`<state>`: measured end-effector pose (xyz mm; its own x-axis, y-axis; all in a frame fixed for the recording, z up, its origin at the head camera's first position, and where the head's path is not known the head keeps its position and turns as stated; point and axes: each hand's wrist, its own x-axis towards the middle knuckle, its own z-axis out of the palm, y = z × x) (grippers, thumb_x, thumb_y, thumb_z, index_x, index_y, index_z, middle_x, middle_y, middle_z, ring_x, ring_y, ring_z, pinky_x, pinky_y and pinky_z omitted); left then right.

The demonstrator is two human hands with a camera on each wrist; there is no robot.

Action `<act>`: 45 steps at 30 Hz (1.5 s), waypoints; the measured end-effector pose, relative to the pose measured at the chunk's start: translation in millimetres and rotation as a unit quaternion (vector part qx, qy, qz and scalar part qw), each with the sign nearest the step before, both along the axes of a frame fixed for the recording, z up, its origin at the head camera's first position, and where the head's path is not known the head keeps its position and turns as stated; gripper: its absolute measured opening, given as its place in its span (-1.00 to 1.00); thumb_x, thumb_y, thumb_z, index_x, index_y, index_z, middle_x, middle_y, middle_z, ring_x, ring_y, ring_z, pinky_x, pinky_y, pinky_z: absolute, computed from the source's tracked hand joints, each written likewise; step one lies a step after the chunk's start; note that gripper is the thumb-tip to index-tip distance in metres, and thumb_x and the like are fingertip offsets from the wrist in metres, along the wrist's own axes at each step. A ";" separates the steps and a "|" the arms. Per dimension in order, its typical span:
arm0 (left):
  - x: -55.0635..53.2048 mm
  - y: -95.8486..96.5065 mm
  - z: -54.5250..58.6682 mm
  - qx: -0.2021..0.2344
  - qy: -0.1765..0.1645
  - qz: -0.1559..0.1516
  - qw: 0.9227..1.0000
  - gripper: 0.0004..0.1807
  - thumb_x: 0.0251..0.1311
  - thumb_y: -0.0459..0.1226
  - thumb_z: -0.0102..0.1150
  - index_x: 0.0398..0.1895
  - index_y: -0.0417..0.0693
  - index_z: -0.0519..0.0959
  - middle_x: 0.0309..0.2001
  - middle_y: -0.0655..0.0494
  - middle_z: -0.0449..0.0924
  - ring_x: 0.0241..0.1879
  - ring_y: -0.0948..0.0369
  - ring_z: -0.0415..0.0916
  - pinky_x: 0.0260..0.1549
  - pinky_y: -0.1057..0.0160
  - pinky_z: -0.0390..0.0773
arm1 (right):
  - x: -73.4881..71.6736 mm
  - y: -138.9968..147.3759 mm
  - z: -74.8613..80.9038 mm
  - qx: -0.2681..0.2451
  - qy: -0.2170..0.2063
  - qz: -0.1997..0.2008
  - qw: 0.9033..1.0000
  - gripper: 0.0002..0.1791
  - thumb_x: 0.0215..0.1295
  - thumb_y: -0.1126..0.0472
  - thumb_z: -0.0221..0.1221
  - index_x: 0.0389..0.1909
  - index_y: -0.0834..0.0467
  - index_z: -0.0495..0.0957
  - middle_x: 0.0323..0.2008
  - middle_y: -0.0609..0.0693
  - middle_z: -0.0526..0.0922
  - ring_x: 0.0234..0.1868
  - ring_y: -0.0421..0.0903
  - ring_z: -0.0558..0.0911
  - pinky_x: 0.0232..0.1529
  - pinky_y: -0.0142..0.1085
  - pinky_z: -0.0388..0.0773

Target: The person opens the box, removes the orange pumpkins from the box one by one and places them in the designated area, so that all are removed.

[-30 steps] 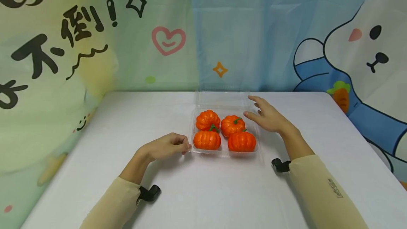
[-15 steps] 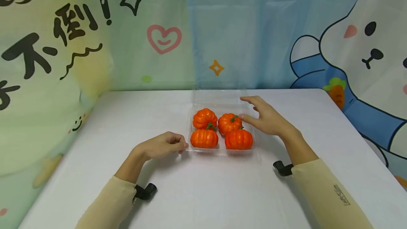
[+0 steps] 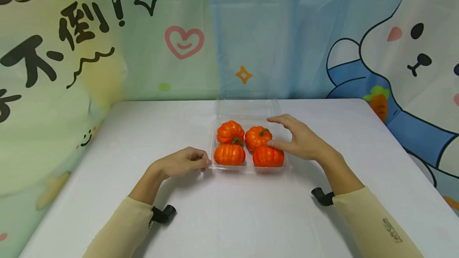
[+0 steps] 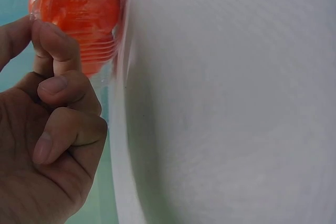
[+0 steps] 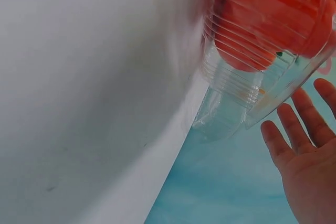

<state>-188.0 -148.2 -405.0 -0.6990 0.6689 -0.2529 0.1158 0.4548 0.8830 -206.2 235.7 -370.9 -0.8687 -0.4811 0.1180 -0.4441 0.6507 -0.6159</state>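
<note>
A clear plastic clamshell box [image 3: 247,167] lies on the table with its lid [image 3: 247,108] folded back. Inside are several small orange pumpkins with green stems: front left [image 3: 230,155], back left [image 3: 230,132], back right [image 3: 258,138] and front right [image 3: 268,157]. My left hand [image 3: 183,164] pinches the box's front left corner between thumb and finger; the left wrist view shows the other fingers curled. Over the box's right side hovers my right hand [image 3: 303,140], fingers spread, thumb over the top of the front right pumpkin. Whether the thumb touches it I cannot tell.
The box stands toward the far side of a white table [image 3: 244,218]. Behind the table hangs a printed cloth backdrop [image 3: 287,31]. Each wrist carries a small black camera mount, such as the left mount [image 3: 163,214].
My right hand has moved left and nearer, from beside the box's right edge to over the front right pumpkin. The left hand keeps its pinch on the corner. The view has shifted slightly.
</note>
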 end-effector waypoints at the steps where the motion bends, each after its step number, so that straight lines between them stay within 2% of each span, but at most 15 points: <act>1: 0.1 -0.2 -0.1 -0.001 -0.001 0.000 1.000 -0.67 0.50 -0.19 0.06 -0.30 -0.32 0.55 -0.32 -0.07 0.53 -0.35 0.17 0.25 -0.33 0.28 0.23 | 1.1 0.0 -0.6 -0.001 0.000 0.002 1.000 -0.24 0.30 -0.06 0.39 0.46 0.04 0.36 0.40 0.06 0.41 0.40 0.17 0.38 0.35 0.25 0.32; 10: 2.0 -2.1 0.5 -0.008 -0.005 0.009 1.000 -0.68 0.50 -0.16 0.07 -0.33 -0.24 0.55 -0.38 -0.02 0.46 -0.42 0.19 0.18 -0.40 0.29 0.18 | 9.6 1.7 -4.8 -0.004 0.013 0.009 1.000 -0.27 0.29 -0.08 0.39 0.42 0.05 0.41 0.37 0.02 0.47 0.40 0.13 0.41 0.36 0.22 0.34; 17: -1.0 -1.3 2.8 -0.014 -0.001 -0.001 1.000 -0.67 0.51 -0.16 0.05 -0.31 -0.28 0.55 -0.38 -0.03 0.45 -0.44 0.20 0.18 -0.41 0.29 0.18 | 13.6 3.5 -4.5 -0.006 0.011 0.019 1.000 -0.30 0.29 -0.10 0.39 0.37 0.09 0.46 0.30 0.06 0.55 0.34 0.12 0.48 0.32 0.23 0.37; 26: 2.4 -4.3 2.9 -0.020 -0.009 0.010 1.000 -0.69 0.50 -0.14 0.08 -0.33 -0.19 0.57 -0.43 0.01 0.39 -0.48 0.22 0.16 -0.45 0.31 0.16 | 18.0 0.5 -6.2 0.038 0.022 0.026 0.999 -0.56 0.33 -0.11 0.35 0.07 0.08 0.66 0.04 0.00 0.68 0.16 0.09 0.60 0.23 0.15 0.47; 36: 2.6 -5.0 0.1 -0.011 -0.010 0.009 1.000 -0.70 0.49 -0.17 0.07 -0.30 -0.25 0.56 -0.40 -0.03 0.43 -0.48 0.23 0.16 -0.45 0.31 0.16 | 22.8 -1.7 -11.7 0.060 0.027 0.029 0.997 -0.58 0.35 -0.12 0.33 0.05 0.08 0.66 -0.09 -0.11 0.65 -0.01 -0.07 0.60 0.10 0.00 0.55; 40: 2.8 -4.7 0.1 -0.012 -0.008 0.010 1.000 -0.69 0.49 -0.18 0.07 -0.29 -0.28 0.56 -0.43 0.00 0.41 -0.51 0.24 0.14 -0.48 0.31 0.15 | 23.6 -2.2 -12.0 0.067 0.029 0.029 0.997 -0.54 0.32 -0.16 0.34 0.06 0.06 0.65 -0.06 -0.11 0.66 0.02 -0.04 0.60 0.16 0.06 0.48; 45: 2.9 -2.5 1.6 -0.011 -0.010 0.007 1.000 -0.69 0.50 -0.16 0.08 -0.30 -0.24 0.56 -0.43 -0.02 0.40 -0.52 0.24 0.13 -0.49 0.32 0.14 | 25.4 -2.4 -6.9 0.075 0.027 0.025 0.997 -0.54 0.27 -0.19 0.37 0.02 0.03 0.65 -0.09 -0.16 0.70 -0.01 -0.08 0.62 0.32 0.25 0.21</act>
